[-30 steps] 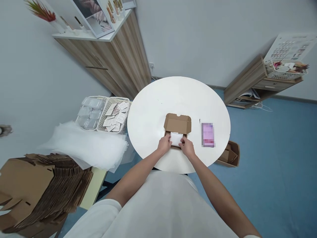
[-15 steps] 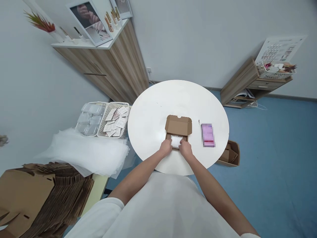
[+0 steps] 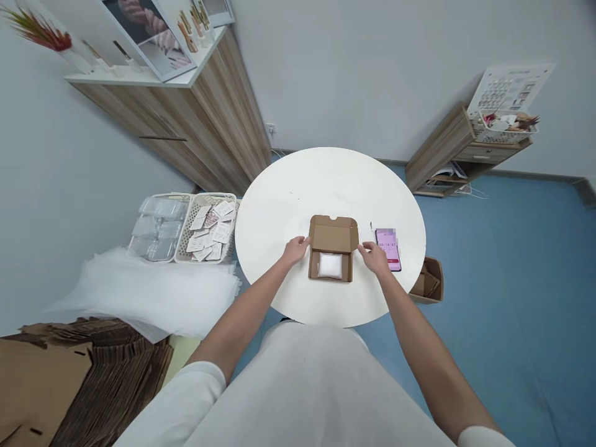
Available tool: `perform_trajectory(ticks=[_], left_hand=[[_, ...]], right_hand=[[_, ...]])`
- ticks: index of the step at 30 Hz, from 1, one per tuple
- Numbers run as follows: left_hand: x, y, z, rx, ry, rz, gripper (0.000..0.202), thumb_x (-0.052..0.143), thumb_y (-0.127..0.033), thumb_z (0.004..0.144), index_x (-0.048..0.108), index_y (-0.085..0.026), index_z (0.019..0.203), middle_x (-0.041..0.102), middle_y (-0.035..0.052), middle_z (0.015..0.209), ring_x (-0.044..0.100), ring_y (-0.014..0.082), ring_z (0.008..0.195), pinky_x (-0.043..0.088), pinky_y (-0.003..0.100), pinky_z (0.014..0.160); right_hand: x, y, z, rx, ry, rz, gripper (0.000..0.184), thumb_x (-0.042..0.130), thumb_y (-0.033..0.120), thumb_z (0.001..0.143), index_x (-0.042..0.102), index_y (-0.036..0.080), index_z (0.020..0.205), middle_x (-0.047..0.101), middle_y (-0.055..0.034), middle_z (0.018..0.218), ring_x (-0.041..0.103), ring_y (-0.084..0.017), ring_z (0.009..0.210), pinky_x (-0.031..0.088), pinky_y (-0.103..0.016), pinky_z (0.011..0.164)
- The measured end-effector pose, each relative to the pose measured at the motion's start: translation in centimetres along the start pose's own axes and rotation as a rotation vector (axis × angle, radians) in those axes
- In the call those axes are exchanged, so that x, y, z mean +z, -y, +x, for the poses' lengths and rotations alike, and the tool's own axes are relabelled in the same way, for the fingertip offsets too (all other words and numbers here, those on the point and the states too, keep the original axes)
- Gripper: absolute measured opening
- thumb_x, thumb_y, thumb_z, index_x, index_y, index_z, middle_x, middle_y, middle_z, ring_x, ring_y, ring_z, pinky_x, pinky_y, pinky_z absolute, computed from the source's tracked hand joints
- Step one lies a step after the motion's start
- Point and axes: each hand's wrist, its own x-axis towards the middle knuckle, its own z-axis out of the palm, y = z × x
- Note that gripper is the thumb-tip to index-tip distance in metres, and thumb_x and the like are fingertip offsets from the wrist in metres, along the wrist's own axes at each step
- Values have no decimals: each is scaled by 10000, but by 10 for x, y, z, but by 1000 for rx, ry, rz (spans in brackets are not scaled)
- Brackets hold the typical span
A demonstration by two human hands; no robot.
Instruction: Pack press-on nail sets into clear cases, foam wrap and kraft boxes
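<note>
A small brown cardboard box [image 3: 348, 266] stands with its lid [image 3: 331, 237] raised on the white round table [image 3: 279, 192]. Inside it lies a white wrapped packet [image 3: 330, 265], with some box floor showing on either side. My left hand [image 3: 295, 250] is at the lid's left edge, fingers reaching toward it and slightly bent. On the other side, my right hand [image 3: 374, 257] is open by the lid's right edge, fingertips close to the cardboard. Whether either hand touches the lid is hard to tell. Just right of my right hand lies a phone [image 3: 390, 249] with a pink screen.
To the left are a basket of cards [image 3: 208, 239], a basket of clear packs [image 3: 161, 226], white sheets [image 3: 153, 292] and stacked flat cardboard [image 3: 116, 385]. An open carton [image 3: 431, 282] stands on the floor at right. Wooden cabinets [image 3: 223, 118] stand along the wall.
Both hands have let go of the white packet in the box and moved apart and up to the sides of the lid. The view has shifted slightly.
</note>
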Motion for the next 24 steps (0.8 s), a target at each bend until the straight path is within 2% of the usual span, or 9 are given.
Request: perform_trajectory(ticks=[4,8,13,17,21,24], left_hand=[[-4,-12,17,-192,152,-310,638,283,-623,776,529,-94,1036,595,152,1048,588,210,894,450,288,721],[-2,-17,17,-184,233,-435,706,229,-653,769,529,-85,1061,574,158,1095,579,218,933,453,299,762],[-6,-21,15,-95,239,-452,718,144,-641,789,490,-127,1151,492,116,1221,497,223,1071,409,306,854],[-12,-19,6,-29,281,-466,735,50,-634,789,463,-175,1188,433,73,1282,406,220,1164,360,323,910],[-13,-9,-9,-30,273,-428,732,64,-647,781,430,-184,1215,419,67,1289,360,215,1189,357,330,904],[-16,-1,-18,-57,291,-347,732,49,-649,777,401,-202,1237,437,64,1267,395,207,1150,369,326,878]], right_hand=[[-3,7,26,223,239,370,532,326,589,755,573,154,936,620,-100,922,552,-153,648,426,-285,579],[3,19,34,261,417,514,584,237,628,763,583,185,922,627,-68,875,547,-147,661,415,-261,559],[2,28,35,184,392,590,533,262,628,763,583,248,953,596,-24,1006,531,-161,844,416,-252,632],[-1,27,23,97,416,656,470,291,584,782,568,277,1005,560,-3,1082,505,-160,925,423,-252,696],[0,19,5,40,432,652,431,316,529,799,533,285,1081,528,-1,1127,491,-155,967,427,-254,769],[3,11,-6,78,429,657,437,323,516,799,505,288,1125,508,0,1146,505,-152,968,426,-263,811]])
